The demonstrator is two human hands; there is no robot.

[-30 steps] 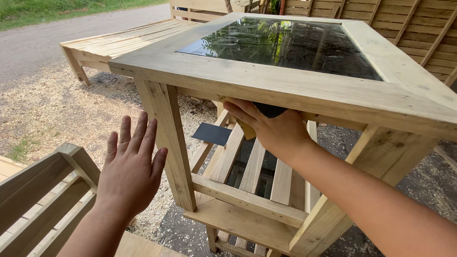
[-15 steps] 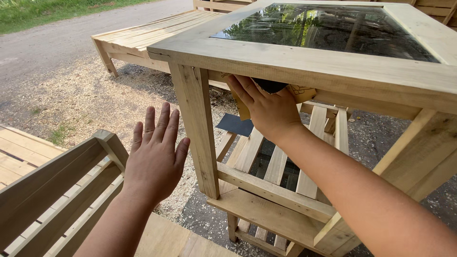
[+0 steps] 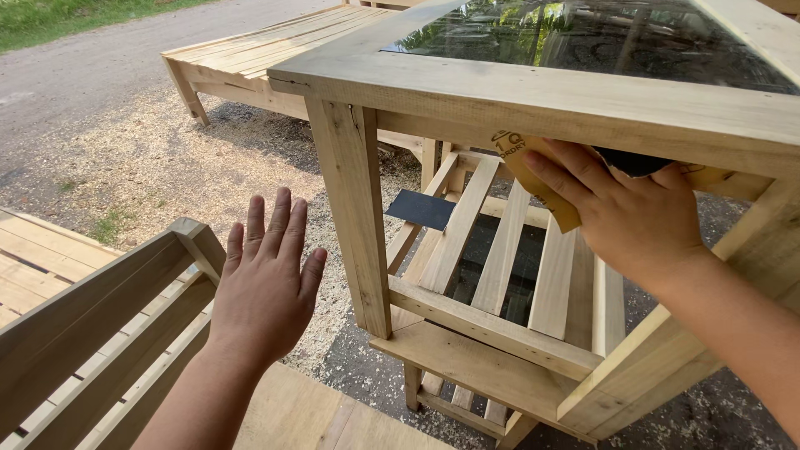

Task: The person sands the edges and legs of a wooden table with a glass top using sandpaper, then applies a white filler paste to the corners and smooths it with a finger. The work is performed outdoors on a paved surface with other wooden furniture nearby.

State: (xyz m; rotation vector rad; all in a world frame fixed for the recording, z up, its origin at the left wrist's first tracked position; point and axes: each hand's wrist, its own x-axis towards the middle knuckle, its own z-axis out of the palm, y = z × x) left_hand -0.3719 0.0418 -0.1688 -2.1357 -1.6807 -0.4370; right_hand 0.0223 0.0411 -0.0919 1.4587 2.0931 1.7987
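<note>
While pressed under the pale wooden glass-topped desk [image 3: 533, 100], right hand [image 3: 633, 217] pinching tan folded sandpaper sheet [image 3: 533, 179], shifted rightward; left hand [image 3: 267, 279] spread, empty.

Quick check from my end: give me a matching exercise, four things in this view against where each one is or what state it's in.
Things:
1. right hand
2. left hand
3. dark sheet
4. glass panel

States:
A. set into the table's wooden top
B. lying on the slatted lower shelf
C. open, fingers spread, touching nothing
D. pressing sandpaper under the tabletop's front rail

Pairs: 1-D, 2-C, 3-B, 4-A
</note>
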